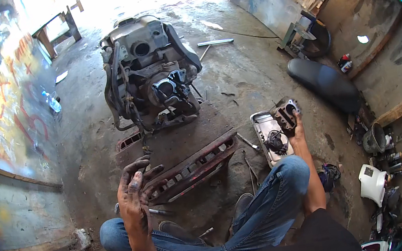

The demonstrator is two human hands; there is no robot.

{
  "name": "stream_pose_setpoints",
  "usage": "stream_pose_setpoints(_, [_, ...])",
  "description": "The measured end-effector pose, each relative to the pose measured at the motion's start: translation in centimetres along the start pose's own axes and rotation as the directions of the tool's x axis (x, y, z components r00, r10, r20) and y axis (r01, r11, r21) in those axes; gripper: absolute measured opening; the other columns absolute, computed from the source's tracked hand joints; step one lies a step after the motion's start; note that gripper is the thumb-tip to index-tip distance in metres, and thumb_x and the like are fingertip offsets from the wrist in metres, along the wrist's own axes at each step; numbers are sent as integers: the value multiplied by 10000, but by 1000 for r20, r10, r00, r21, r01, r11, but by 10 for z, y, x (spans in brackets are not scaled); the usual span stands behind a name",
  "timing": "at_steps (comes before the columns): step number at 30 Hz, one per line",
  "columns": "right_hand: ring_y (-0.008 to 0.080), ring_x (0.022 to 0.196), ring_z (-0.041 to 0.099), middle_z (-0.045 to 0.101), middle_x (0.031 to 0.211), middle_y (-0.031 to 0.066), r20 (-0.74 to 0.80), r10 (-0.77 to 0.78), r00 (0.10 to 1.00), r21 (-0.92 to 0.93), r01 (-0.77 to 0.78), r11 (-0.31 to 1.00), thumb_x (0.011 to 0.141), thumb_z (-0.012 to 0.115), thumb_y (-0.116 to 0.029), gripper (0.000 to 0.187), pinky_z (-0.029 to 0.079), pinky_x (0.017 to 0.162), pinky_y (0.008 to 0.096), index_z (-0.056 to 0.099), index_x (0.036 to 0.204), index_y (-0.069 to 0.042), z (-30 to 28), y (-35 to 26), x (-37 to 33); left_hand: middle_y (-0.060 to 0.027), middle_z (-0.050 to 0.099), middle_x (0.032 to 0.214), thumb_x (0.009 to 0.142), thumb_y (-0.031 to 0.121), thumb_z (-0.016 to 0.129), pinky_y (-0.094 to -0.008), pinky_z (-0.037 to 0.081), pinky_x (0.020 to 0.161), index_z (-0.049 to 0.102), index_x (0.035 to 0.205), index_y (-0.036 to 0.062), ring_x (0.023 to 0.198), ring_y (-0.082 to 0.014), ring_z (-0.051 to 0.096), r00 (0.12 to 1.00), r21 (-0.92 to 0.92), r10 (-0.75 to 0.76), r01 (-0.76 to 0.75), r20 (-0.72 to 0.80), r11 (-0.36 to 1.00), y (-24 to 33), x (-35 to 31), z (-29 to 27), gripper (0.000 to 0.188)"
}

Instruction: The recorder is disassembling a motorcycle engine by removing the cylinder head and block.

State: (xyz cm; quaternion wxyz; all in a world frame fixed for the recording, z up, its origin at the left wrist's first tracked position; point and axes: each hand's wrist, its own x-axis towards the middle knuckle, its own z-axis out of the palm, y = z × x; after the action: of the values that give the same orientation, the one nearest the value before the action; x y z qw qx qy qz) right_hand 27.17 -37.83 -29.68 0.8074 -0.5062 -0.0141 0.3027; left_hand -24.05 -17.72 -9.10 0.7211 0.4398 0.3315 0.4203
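Note:
My left hand (134, 192), dark with grease, is raised above my left knee. Its fingers are apart and nothing shows in them. At the right, my right hand (297, 134) grips a metal engine cylinder (284, 117) with a round bore, holding it over the edge of a shallow metal tray (264, 125). A dark, greasy part (276, 142) lies in that tray. In front of me a partly stripped scooter engine (144, 57) rests on a low platform, with a bright metal opening (170, 90) facing me.
A reddish slotted crate (199, 169) lies between my feet and the engine. Wrenches (251, 168) and a socket tool (249, 142) are on the floor beside the tray. A black scooter seat (325, 83) leans at the right; a plastic bottle (52, 102) stands by the left wall.

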Motion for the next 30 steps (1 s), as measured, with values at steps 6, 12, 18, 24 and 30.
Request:
stream_pose_setpoints(6, [287,843,700,693,1066,140,-442,119,889,-17,-140,990,762,793,-449,639,603,736,417,614,1192,-11,-75,90,79,-172,560,1248,1010,171,467,-443,579,851,528,1223,-31,1106,-337,636,999,48,-33,34,-22,998,-12,10,2,300])
stream_pose_setpoints(12, [286,824,694,697,1036,118,-498,193,845,9,-218,976,759,784,-475,595,593,713,424,643,1155,-54,-72,119,84,-107,581,1181,1008,140,504,-353,573,863,572,1211,2,1081,-223,630,992,94,-125,127,-32,987,-22,22,-1,255])
stream_pose_setpoints(18, [285,801,686,701,1000,93,-637,205,743,35,-238,971,755,773,-506,545,581,685,432,679,1112,-105,-69,131,93,-76,588,1126,1006,162,528,-317,564,838,612,1166,19,998,-163,617,980,136,-185,194,-74,972,-38,36,1,231])
stream_pose_setpoints(24, [291,974,623,668,1097,69,-384,490,783,-1,-530,848,781,708,-609,561,486,866,533,641,1199,-242,-107,130,109,-159,638,1099,999,180,521,-343,574,807,573,1205,22,994,-234,667,977,207,-213,215,-34,954,-62,51,-2,264])
stream_pose_setpoints(30, [387,1166,542,553,1323,164,-393,550,737,-142,-640,755,812,708,-378,606,483,866,645,518,1347,-166,-126,120,113,-50,609,1090,1000,153,551,-294,552,800,637,1152,27,958,-129,611,975,193,-222,220,-16,956,-77,57,-8,215])
